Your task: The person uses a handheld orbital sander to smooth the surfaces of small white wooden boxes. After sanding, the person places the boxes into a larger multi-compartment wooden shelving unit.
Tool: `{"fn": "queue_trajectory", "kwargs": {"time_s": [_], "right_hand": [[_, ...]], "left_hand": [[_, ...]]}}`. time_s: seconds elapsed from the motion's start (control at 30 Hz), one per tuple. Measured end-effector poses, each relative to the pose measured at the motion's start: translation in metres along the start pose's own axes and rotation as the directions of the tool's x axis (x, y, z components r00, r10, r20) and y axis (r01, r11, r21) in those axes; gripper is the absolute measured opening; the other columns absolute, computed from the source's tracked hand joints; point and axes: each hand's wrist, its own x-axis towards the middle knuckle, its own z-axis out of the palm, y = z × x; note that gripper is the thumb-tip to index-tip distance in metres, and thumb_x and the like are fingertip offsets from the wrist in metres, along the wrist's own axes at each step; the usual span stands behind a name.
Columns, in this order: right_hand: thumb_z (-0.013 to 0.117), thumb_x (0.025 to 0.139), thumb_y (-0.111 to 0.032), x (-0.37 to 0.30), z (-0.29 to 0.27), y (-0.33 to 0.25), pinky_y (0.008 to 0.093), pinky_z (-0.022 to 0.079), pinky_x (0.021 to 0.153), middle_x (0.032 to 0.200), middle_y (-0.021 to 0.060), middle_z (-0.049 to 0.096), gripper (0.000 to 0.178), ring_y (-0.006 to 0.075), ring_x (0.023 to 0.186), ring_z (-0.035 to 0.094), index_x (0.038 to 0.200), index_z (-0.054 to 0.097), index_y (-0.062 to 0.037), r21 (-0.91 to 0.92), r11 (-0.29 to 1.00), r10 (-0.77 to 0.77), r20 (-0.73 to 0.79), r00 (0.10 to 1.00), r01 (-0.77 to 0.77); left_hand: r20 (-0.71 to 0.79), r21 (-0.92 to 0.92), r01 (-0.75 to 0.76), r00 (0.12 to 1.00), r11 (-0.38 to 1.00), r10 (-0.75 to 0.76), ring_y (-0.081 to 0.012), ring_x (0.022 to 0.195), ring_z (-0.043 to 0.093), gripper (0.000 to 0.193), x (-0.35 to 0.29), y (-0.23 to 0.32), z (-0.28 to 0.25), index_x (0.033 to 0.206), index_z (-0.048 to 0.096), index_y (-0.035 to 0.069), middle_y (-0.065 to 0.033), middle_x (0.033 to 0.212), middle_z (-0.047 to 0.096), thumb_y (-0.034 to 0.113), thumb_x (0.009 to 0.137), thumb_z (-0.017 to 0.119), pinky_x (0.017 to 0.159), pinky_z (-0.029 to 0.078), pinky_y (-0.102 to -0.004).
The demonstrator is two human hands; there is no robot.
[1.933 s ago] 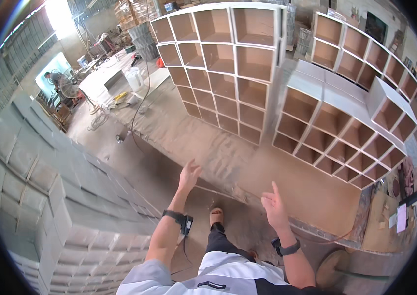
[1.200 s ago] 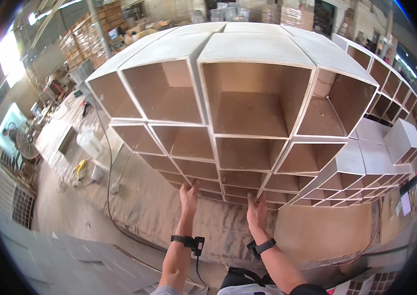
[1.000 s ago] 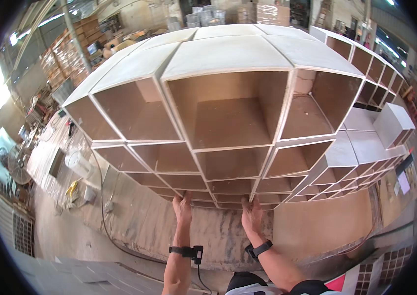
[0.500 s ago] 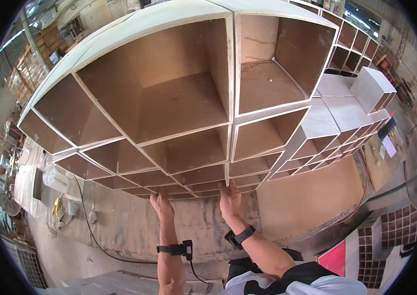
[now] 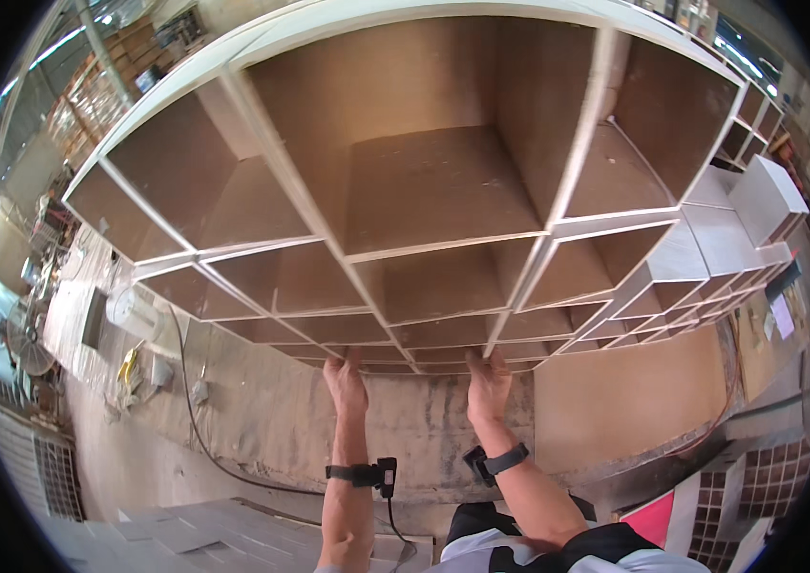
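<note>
A tall stack of open-fronted boxes [image 5: 452,246], with white edges and brown insides, rises right in front of me. Low on its front, my left hand [image 5: 347,392] has its fingers hooked over the edge of a lower box. A short way to the right, my right hand [image 5: 489,390] grips an edge at about the same height. Both hands' fingertips are partly hidden inside the boxes. Each wrist wears a dark strap with a small black device; a cable hangs from the left one.
More white boxes [image 5: 701,239] stand in a lower stack to the right, above a flat tan board [image 5: 629,387]. At the left are a white bucket [image 5: 133,315], a yellow tool [image 5: 130,363] and a dark cable [image 5: 190,411]. Grey panels [image 5: 185,535] lie at lower left.
The view has swung, so the stack and both hands appear farther right. Both hands stay at the lower box edges.
</note>
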Motion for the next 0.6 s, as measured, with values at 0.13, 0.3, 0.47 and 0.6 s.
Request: {"fn": "queue_trajectory", "kwargs": {"time_s": [0.13,0.3,0.47,0.6], "right_hand": [[0.065,0.089,-0.011,-0.016,-0.035,-0.039,0.0273,0.046,0.084,0.106,0.0093,0.065,0.045,0.0147,0.095,0.059,0.130,0.053,0.0015,-0.218,0.975,0.016,0.197,0.980,0.028],[0.055,0.095,-0.011,-0.025,-0.131,-0.141,0.0333,0.050,0.089,0.113,0.0128,0.065,0.036,0.0206,0.104,0.061,0.128,0.054,0.0029,-0.221,0.960,-0.151,0.113,0.982,0.173],[0.050,0.098,-0.013,0.019,-0.118,-0.223,0.0341,0.044,0.098,0.133,0.0159,0.055,0.044,0.0223,0.118,0.055,0.139,0.045,0.0015,-0.368,0.749,-0.615,-0.076,0.785,0.551],[0.049,0.098,-0.014,0.021,-0.107,-0.232,0.0332,0.040,0.102,0.136,0.0157,0.055,0.047,0.0234,0.119,0.054,0.142,0.043,0.0013,-0.259,0.861,-0.468,-0.067,0.881,0.438]], "left_hand": [[-0.019,0.260,0.042,0.999,0.965,-0.039,-0.0134,0.109,0.055,0.034,-0.016,0.039,0.008,0.124,0.056,-0.004,-0.0091,0.117,0.063,0.011,0.094,0.063,0.093,0.041,-0.0254],[-0.302,0.416,-0.254,0.867,0.873,0.396,-0.0174,0.118,0.052,0.041,-0.029,0.112,-0.063,0.134,0.049,-0.004,-0.0154,0.133,0.054,0.014,0.098,0.056,0.101,0.038,-0.0302],[-0.100,0.537,-0.588,0.668,0.605,0.738,-0.0159,0.116,0.052,0.045,0.050,0.227,-0.023,0.137,0.047,-0.004,-0.0083,0.132,0.055,0.018,0.099,0.055,0.102,0.037,-0.0311],[0.142,0.346,-0.438,0.899,0.830,0.415,-0.0129,0.113,0.053,0.043,0.076,0.233,-0.042,0.133,0.052,-0.003,-0.0052,0.126,0.060,0.023,0.099,0.056,0.101,0.037,-0.0297]]}}
